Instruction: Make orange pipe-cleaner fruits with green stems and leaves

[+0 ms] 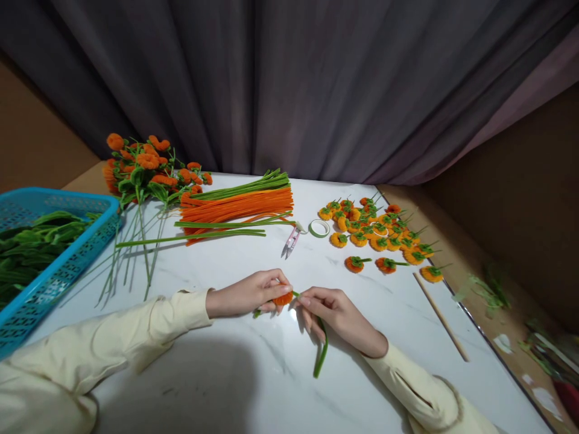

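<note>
My left hand (249,293) is closed around a small orange fuzzy ball (283,298) at the middle of the white table (226,374). My right hand (337,313) pinches a green pipe cleaner (322,349) that joins the ball and curves down toward me. The two hands meet fingertip to fingertip. Both sleeves are cream-coloured.
A blue basket (63,265) of green leaves stands at left. Finished orange flowers on stems (145,175) lie at the back left beside orange and green pipe cleaners (237,205). Small snips (292,240), a tape roll (319,228), several orange pompoms (375,232) and a wooden stick (441,316) lie at right.
</note>
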Demonstrator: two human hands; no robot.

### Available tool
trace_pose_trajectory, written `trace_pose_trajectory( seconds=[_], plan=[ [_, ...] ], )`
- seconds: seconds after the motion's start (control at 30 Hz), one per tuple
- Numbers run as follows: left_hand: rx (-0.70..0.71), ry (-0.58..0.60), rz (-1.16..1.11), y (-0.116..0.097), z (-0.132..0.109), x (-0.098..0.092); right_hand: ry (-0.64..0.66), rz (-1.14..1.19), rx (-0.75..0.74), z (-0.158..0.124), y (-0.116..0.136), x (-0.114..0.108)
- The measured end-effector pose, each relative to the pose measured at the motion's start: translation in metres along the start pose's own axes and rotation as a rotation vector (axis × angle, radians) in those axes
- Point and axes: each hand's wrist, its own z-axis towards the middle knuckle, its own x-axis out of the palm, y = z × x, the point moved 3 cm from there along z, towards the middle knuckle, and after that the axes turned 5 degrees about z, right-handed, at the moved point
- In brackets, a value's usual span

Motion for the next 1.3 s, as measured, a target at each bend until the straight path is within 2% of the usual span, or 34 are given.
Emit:
trace_pose_trajectory(
  seconds=[0.3,0.5,0.63,0.73,0.93,1.13,1.3],
  plan=[
    [-0.006,0.047,0.022,-0.003,-0.001,0.004,0.003,0.045,-0.006,0.001,0.000,0.005],
    [-0.022,0.040,-0.137,0.001,0.004,-0.006,-0.066,0.144,-0.032,0.000,0.005,-0.002],
    [-0.022,0.053,-0.070,0.001,0.004,-0.007,-0.047,0.181,0.023,0.000,0.011,0.000],
    [0.006,0.072,-0.005,0.000,0.002,-0.002,-0.027,0.155,0.015,0.003,0.011,0.004],
    [-0.015,0.027,0.053,-0.001,0.001,0.007,-0.032,0.032,-0.025,0.008,-0.001,0.011],
    [-0.024,0.006,0.045,-0.002,0.001,0.004,-0.038,-0.078,-0.041,0.007,-0.004,0.011],
    [0.000,0.003,-0.032,-0.005,0.000,0.001,-0.095,-0.028,-0.005,0.006,-0.003,0.010]
  ],
)
